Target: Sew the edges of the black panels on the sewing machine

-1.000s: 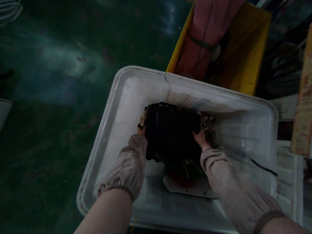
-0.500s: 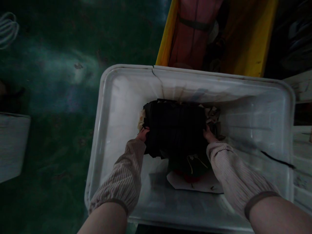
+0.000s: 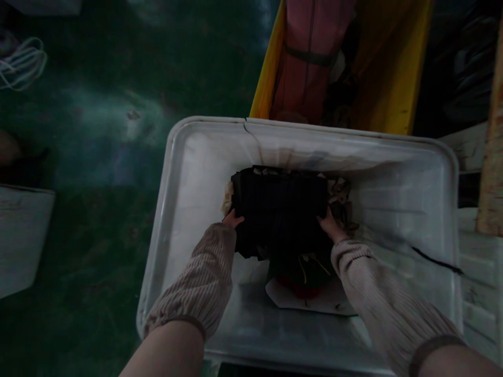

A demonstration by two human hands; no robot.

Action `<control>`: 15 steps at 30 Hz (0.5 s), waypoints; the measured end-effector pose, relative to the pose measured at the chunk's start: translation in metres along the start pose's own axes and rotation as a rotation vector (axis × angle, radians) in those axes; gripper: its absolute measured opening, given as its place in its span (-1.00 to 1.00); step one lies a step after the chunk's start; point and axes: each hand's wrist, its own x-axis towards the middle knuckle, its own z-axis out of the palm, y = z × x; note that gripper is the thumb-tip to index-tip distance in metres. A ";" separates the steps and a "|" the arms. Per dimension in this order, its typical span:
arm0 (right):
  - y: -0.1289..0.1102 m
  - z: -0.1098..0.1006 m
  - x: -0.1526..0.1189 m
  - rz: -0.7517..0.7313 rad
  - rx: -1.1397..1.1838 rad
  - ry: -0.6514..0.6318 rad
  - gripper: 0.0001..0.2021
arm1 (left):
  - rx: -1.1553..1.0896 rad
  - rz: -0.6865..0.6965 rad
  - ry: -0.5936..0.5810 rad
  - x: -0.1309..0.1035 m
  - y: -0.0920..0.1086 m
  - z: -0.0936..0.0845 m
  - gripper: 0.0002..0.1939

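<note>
A black bundle (image 3: 281, 209), seemingly stacked dark fabric, lies deep inside a large white plastic bin (image 3: 170, 173). My left hand (image 3: 234, 219) grips its left edge, thumb on top and the other fingers mostly hidden. On the opposite side, my right hand (image 3: 329, 225) holds the right edge in the same way. Beige crumpled pieces (image 3: 338, 189) stick out beside and behind the bundle. Nearer to me lies a dark green piece with light cords (image 3: 306, 264), above something red (image 3: 301, 289) and a pale flat sheet (image 3: 283, 297).
Behind the bin stands a yellow container (image 3: 396, 78) holding a strapped pink bundle (image 3: 306, 73). White boxes (image 3: 23, 235) and coiled pale cord (image 3: 25, 63) are on the green floor (image 3: 98, 209) at left. A wooden board (image 3: 491, 146) stands at right.
The view has shifted slightly. My right hand has come a little inward over the bundle's right edge, its thumb now on top. The bundle stays in about the same place in the bin.
</note>
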 end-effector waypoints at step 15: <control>-0.032 0.015 -0.020 -0.129 -0.124 -0.077 -0.35 | 0.068 -0.171 -0.133 -0.033 0.027 -0.001 -0.67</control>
